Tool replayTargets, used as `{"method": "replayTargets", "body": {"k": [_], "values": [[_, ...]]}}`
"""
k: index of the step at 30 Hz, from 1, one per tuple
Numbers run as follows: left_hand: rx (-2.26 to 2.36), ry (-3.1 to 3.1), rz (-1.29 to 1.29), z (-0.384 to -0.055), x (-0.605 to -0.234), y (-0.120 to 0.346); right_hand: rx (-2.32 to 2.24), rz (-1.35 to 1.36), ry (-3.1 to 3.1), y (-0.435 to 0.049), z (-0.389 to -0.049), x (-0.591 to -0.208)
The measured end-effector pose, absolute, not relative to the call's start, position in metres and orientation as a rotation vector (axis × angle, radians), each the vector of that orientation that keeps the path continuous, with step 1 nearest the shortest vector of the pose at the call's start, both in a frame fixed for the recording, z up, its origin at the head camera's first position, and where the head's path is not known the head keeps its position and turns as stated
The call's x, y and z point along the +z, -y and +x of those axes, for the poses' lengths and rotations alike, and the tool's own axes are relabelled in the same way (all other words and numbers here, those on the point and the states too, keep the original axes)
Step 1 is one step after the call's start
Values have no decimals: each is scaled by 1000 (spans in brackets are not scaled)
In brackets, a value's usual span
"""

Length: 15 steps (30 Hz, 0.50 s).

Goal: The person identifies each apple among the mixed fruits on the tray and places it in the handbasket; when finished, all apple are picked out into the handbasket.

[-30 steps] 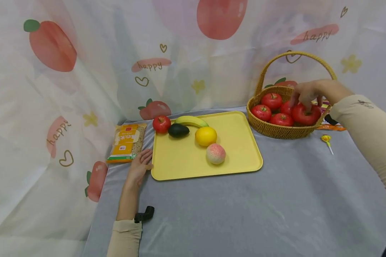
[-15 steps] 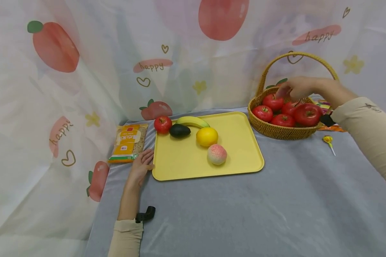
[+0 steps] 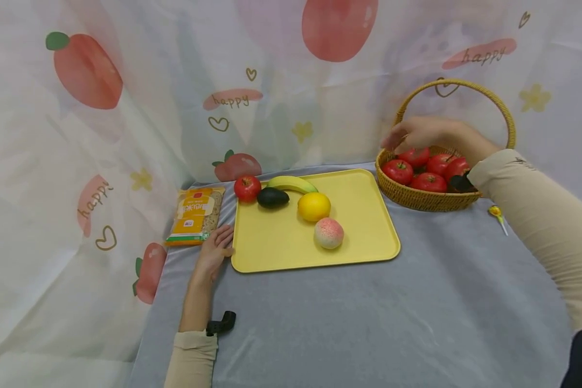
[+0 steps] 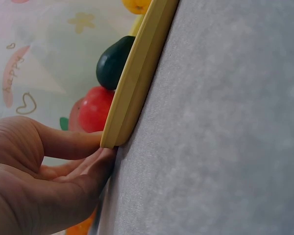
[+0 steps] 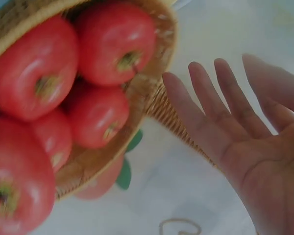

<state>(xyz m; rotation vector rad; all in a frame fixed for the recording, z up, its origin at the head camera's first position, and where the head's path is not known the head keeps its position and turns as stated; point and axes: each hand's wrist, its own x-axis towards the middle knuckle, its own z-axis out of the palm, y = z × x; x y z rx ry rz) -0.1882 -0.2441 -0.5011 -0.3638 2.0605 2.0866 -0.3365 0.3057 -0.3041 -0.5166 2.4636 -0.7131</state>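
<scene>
My left hand lies at the left edge of a yellow tray. Its fingers are nearly straight, and in the left wrist view the thumb touches the tray's rim. On the tray are a red apple, a dark green avocado, a banana, a lemon and a peach. Over the left side of a wicker basket hovers my right hand, holding nothing. Its fingers are spread in the right wrist view. Several red apples fill the basket.
A yellow printed food packet lies left of the tray. The basket's tall handle arches behind my right hand. A small yellow lollipop lies right of the basket. A printed curtain hangs behind the grey cloth.
My right hand was on a large apple at the basket's right side; it has let go and moved left above the apples. My left hand stays at the tray's edge.
</scene>
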Motion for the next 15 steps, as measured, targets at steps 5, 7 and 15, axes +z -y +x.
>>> {"method": "replayTargets", "body": {"k": [5, 7, 15], "values": [[2107, -2058, -339, -188, -502, 245, -828, -473, -2433, -286, -341, -312], [2118, -2057, -326, -189, -502, 245, -879, -466, -2421, -278, -342, -315], [2131, -2047, -311, -189, -503, 246, -930, -507, -2412, -247, -343, -322]]}}
